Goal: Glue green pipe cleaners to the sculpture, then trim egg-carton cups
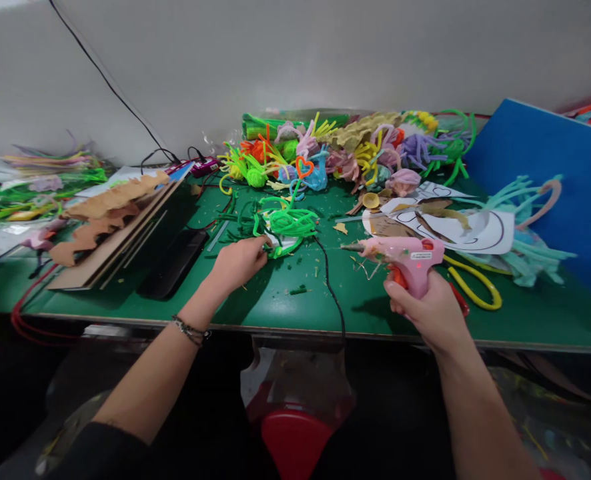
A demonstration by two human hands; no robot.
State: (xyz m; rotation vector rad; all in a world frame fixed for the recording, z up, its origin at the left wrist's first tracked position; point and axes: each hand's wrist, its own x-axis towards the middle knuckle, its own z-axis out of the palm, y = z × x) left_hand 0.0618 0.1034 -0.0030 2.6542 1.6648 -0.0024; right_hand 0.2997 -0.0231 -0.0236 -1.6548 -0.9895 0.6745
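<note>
My right hand (430, 303) is wrapped around the handle of a pink glue gun (400, 252), whose metal nozzle points left above the table. Green pipe cleaners (291, 219), looped and coiled over a white piece, lie at the middle of the table. At the near left edge of this green pipe-cleaner piece, my left hand (240, 262) has its fingers closed on it; the fingertips are partly hidden. A gap separates the nozzle from the green piece. Small green scraps (299, 290) are scattered nearby on the green table (275, 308).
Colourful pipe-cleaner bundles (315, 157) line the wall. Cardboard sheets (120, 240) and a black tray-like object (175, 263) are left. Paper cutouts (445, 223), a yellow loop (475, 287) and a blue board (550, 193) are right. A black cord (327, 277) crosses the front edge.
</note>
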